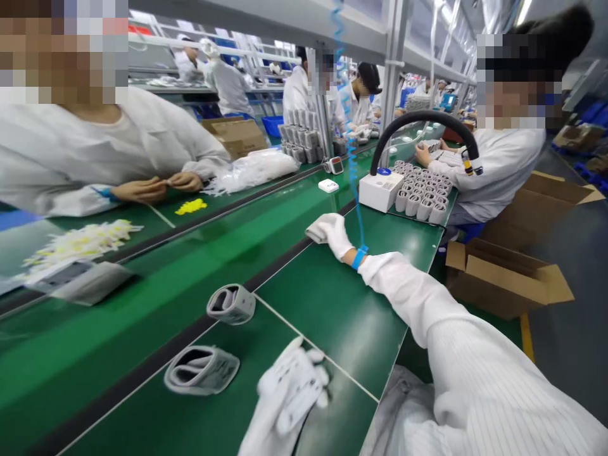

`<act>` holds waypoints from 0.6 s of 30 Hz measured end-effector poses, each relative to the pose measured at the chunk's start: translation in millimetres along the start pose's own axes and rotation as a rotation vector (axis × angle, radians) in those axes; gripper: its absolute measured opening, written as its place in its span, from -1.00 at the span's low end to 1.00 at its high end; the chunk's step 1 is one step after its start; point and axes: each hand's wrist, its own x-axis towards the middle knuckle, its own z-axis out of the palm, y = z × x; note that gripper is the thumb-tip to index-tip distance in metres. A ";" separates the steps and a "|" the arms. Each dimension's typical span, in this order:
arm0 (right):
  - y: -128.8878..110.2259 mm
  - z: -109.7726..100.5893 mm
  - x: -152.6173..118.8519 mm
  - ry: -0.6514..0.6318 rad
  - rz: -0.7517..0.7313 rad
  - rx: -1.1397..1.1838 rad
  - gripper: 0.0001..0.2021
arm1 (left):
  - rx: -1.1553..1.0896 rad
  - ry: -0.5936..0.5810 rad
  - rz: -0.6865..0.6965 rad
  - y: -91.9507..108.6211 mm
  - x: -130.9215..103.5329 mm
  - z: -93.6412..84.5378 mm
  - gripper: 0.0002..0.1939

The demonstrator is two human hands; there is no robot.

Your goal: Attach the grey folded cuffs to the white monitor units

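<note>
The right hand [337, 235] pinches a grey cuff [315, 230] by the table's [346, 316] far edge; the left hand [274, 394] has fingers curled round a white gadget [300, 396].

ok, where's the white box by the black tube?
Head view, right of centre: white box on the green bench, left of the grey rolls, beyond the right hand.

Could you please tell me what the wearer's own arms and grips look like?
The right grip wears a white glove; at that wrist sits a blue band, met by a blue cord, coiled higher up. The right sleeve is white with fine stripes. The left grip also wears a white glove; no sleeve shows there.
</note>
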 end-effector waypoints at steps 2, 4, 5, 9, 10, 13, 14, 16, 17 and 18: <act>-4.6 -16.4 -2.7 -0.044 0.074 0.152 -0.54 | 0.014 -0.088 0.054 5.0 24.5 25.1 -0.25; -13.0 -36.5 -4.6 -0.118 0.133 0.285 -0.60 | 0.010 -0.143 0.121 7.2 58.3 50.2 -0.23; -18.4 -46.6 -5.8 -0.150 0.150 0.343 -0.64 | 0.012 -0.181 0.130 7.5 76.6 61.9 -0.22; -42.5 -75.8 -15.5 -0.182 0.127 0.523 -0.68 | 0.034 -0.311 0.183 8.5 143.4 98.3 -0.14; -47.7 -79.1 -18.6 -0.182 0.121 0.588 -0.70 | 0.037 -0.324 0.206 9.8 156.6 103.9 -0.12; -57.6 -80.9 -26.4 -0.245 0.215 0.778 -0.76 | 0.029 -0.301 0.294 17.6 186.6 111.1 -0.05; -59.0 -79.7 -27.9 -0.290 0.278 0.807 -0.76 | 0.022 -0.287 0.317 21.2 193.4 110.5 -0.03; -59.2 -75.9 -29.5 -0.381 0.386 0.797 -0.59 | 0.005 -0.275 0.339 29.4 203.1 106.1 0.01; -58.3 -74.0 -29.6 -0.414 0.416 0.782 -0.49 | -0.002 -0.272 0.341 33.6 206.3 102.8 0.01; -56.8 -72.1 -29.5 -0.434 0.430 0.765 -0.42 | -0.008 -0.271 0.341 37.9 208.8 99.1 -0.01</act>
